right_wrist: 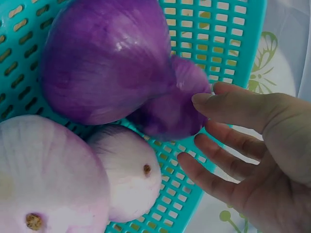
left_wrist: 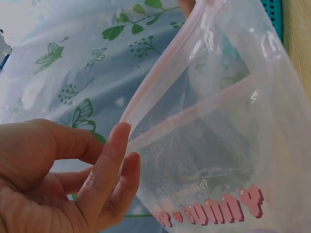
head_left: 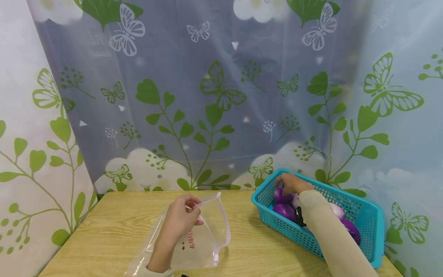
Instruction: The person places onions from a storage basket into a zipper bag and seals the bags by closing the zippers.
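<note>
My left hand (head_left: 180, 216) pinches the open mouth of a clear zip bag (left_wrist: 218, 136) between thumb and fingers. The bag has a pink slider strip (head_left: 225, 223) and pink lettering. Over the far left end of a turquoise basket (head_left: 378, 231), my right hand (head_left: 294, 184) reaches down to a purple onion (right_wrist: 182, 107). Its thumb and fingertips (right_wrist: 201, 98) are right at the onion's side, with the fingers loosely bent. Beside that onion lie a larger purple onion (right_wrist: 107, 58) and two pale onions, one of them small (right_wrist: 129, 170).
The basket stands at the right of the wooden table (head_left: 114, 227), angled toward its edge. Another purple onion (head_left: 351, 231) sits at the basket's near end, partly behind the right sleeve (head_left: 333, 238). A patterned curtain (head_left: 180, 127) hangs behind the table.
</note>
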Action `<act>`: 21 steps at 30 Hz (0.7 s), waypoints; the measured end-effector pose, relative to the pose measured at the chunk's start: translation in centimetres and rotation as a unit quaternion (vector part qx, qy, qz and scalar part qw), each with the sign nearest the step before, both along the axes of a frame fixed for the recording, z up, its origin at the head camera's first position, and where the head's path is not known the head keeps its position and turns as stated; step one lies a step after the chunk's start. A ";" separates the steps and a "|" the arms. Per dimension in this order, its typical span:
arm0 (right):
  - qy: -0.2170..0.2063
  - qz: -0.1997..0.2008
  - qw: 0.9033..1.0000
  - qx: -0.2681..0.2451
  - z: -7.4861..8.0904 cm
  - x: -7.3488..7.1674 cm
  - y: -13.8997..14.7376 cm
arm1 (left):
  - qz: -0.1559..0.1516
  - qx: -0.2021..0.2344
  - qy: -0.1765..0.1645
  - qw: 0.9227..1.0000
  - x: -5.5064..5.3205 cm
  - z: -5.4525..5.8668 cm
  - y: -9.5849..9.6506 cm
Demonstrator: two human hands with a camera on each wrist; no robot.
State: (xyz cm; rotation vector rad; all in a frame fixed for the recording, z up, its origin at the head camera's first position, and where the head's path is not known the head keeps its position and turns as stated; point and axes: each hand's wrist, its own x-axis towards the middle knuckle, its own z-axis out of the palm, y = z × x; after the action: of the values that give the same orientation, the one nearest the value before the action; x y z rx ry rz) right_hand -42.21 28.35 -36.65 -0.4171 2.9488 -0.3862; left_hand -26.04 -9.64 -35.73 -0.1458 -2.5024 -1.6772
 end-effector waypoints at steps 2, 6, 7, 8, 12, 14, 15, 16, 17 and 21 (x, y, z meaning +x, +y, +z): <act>-0.010 -0.008 1.000 -0.003 -0.2 -0.1 0.1 | -0.001 -0.003 0.001 1.000 0.1 0.0 -0.1; -0.022 -0.026 0.999 -0.012 -0.7 -0.2 0.3 | -0.002 0.000 0.002 1.000 0.1 0.1 0.0; -0.021 -0.027 0.999 -0.012 -0.8 -0.2 0.4 | -0.002 0.002 0.002 1.000 0.1 0.1 0.0; -0.018 -0.026 0.999 -0.010 -0.8 -0.2 0.4 | -0.002 0.003 0.002 1.000 0.0 0.1 0.0; -0.018 -0.033 0.999 -0.005 -0.8 -0.1 0.5 | -0.003 0.006 0.003 1.000 0.1 0.0 0.1; -0.024 -0.042 0.999 -0.004 -0.8 0.0 0.4 | -0.004 0.005 0.002 1.000 0.2 0.0 0.1; -0.028 -0.048 0.998 -0.005 -0.8 0.0 0.4 | -0.004 0.005 0.000 1.000 0.2 -0.1 0.1; -0.031 -0.051 0.998 -0.006 -0.7 0.1 0.4 | -0.004 0.005 0.000 1.000 0.2 -0.1 0.2; -0.033 -0.053 0.998 -0.007 -0.7 0.1 0.4 | -0.004 0.005 -0.001 1.000 0.2 -0.1 0.2; -0.025 -0.046 0.999 -0.009 -0.8 -0.1 0.5 | -0.004 0.005 -0.001 1.000 0.2 0.0 0.2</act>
State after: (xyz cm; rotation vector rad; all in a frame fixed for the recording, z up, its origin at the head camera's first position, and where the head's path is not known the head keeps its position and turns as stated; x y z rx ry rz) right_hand -42.29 28.84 -37.47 -0.2708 2.9239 -0.4276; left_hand -25.82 -9.44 -35.77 -0.1550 -2.4980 -1.6926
